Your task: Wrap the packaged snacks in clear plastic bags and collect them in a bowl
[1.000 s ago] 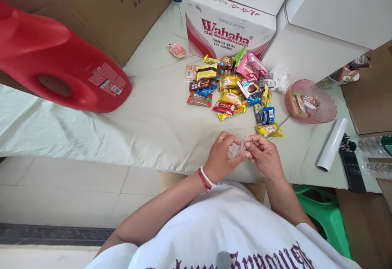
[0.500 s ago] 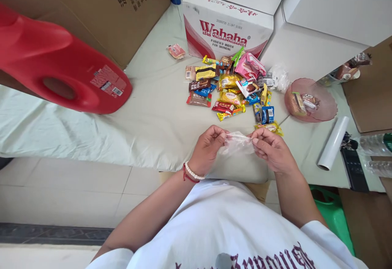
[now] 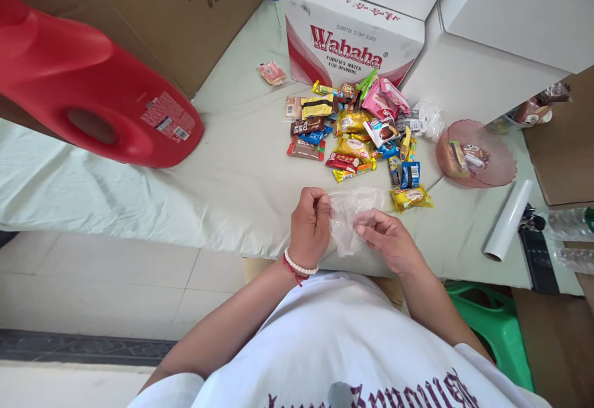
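Observation:
A thin clear plastic bag (image 3: 346, 213) is stretched between my two hands just above the near edge of the table. My left hand (image 3: 310, 225), with a white bead bracelet at the wrist, is closed on the bag's left edge. On the other side, my right hand (image 3: 387, 238) pinches the bag between thumb and fingertips. Beyond the bag lies a heap of small wrapped snacks (image 3: 352, 148) in several colours. A yellow packet (image 3: 411, 198) rests closest to my right hand.
A red jug (image 3: 106, 98) stands at the left beside a cardboard box (image 3: 134, 18). Behind the snacks is a Wahaha carton (image 3: 352, 43). At the right are a pink glass bowl (image 3: 503, 160) with snacks, a white roll (image 3: 509, 220), a black phone-like object (image 3: 538, 259) and plastic bottles (image 3: 573, 221).
The bag, bunched before, is now spread wider and hangs lower. My right hand has moved left and down along it, while my left hand has turned into a tighter fist.

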Motion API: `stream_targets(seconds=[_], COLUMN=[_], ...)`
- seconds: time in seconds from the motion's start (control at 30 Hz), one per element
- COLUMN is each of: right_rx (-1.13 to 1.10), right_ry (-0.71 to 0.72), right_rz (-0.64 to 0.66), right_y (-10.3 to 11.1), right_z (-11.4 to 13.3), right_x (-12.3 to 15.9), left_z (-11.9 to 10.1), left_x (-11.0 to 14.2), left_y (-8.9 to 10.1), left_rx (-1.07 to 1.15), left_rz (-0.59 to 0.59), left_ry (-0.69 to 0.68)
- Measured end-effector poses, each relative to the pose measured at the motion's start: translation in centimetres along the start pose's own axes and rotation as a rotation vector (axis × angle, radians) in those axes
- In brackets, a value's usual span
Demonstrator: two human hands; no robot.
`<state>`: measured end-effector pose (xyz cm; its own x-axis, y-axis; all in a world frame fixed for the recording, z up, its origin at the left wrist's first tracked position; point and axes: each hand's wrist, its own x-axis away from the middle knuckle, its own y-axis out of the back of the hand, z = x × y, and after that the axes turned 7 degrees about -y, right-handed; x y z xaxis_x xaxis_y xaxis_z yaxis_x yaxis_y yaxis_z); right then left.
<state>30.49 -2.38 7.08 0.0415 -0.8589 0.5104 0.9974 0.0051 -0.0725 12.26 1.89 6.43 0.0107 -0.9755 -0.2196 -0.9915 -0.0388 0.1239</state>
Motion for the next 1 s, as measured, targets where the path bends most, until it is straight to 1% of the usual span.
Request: stream_targets(seconds=[0.03, 0.1, 0.17, 0.2, 0.27, 0.3, 0.37, 0.43, 0.47, 0.5, 0.53, 0.6, 0.67, 0.7, 0.8, 0.87, 0.9, 0.93, 1.0], right_rx=[0.045, 0.089, 0.041, -0.016, -0.152, -0.211, -0.283, -0.318, -0.331, -0.337, -0.335, -0.314, -0.284, -0.271, -0.3, -0.392, -0.444, -0.485, -0.515], right_ry=[0.053, 0.173, 0.236, 0.231, 0.155, 0.109, 0.063, 0.084, 0.103, 0.118, 0.125, 0.127, 0.144, 0.164, 0.226, 0.197, 0.164, 0.13, 0.089], right_rz=[-0.072, -0.213, -0.291, -0.291, -0.237, -0.208, -0.189, -0.218, -0.232, -0.238, -0.232, -0.207, -0.196, -0.209, -0.295, -0.308, -0.292, -0.272, -0.251], right_y=[0.0, 0.4, 1.0, 1.3, 1.4, 1.3, 0.6, -0.3, -0.8, -1.3, -1.7, -2.2, -2.3, -2.2, -0.9, 0.0, 0.4, 0.7, 0.8], right_z=[-0.3, -0.5, -0.4, -0.3, 0.0, 0.1, 0.2, 0.0, -0.2, -0.4, -0.6, -0.9, -1.0, -0.9, -0.4, 0.1, 0.3, 0.4, 0.3], right_x=[-0.3, -1.0, -1.5, -1.7, -2.0, -2.1, -2.4, -2.6, -2.8, -2.9, -3.0, -3.1, -3.3, -3.4, -3.8, -4.1, -4.2, -4.3, -4.3], left_z=[0.2, 0.6, 1.1, 1.3, 1.8, 2.0, 2.2, 2.3, 2.3, 2.3, 2.4, 2.6, 3.0, 3.2, 3.3, 2.9, 2.7, 2.5, 2.0], left_x=[-0.1, -0.5, -1.1, -1.4, -1.7, -1.8, -1.6, -1.1, -0.8, -0.5, -0.2, 0.1, 0.2, 0.2, 0.2, 0.6, 1.0, 1.3, 1.8], left_y=[0.2, 0.6, 1.1, 1.3, 1.6, 1.7, 1.7, 1.6, 1.6, 1.5, 1.3, 1.1, 0.9, 0.9, 1.3, 1.7, 1.9, 2.1, 2.2], left_rx=[0.0, 0.043, 0.139, 0.196, 0.3, 0.341, 0.397, 0.426, 0.427, 0.41, 0.373, 0.254, 0.152, 0.127, 0.122, 0.084, 0.056, 0.034, 0.031], left_rz=[-0.005, 0.0, 0.045, 0.078, 0.127, 0.13, 0.081, 0.019, 0.008, 0.022, 0.06, 0.163, 0.23, 0.239, 0.204, 0.208, 0.234, 0.275, 0.353], left_ry=[-0.003, 0.034, 0.126, 0.183, 0.284, 0.325, 0.396, 0.482, 0.523, 0.553, 0.568, 0.535, 0.456, 0.415, 0.286, 0.168, 0.122, 0.103, 0.14])
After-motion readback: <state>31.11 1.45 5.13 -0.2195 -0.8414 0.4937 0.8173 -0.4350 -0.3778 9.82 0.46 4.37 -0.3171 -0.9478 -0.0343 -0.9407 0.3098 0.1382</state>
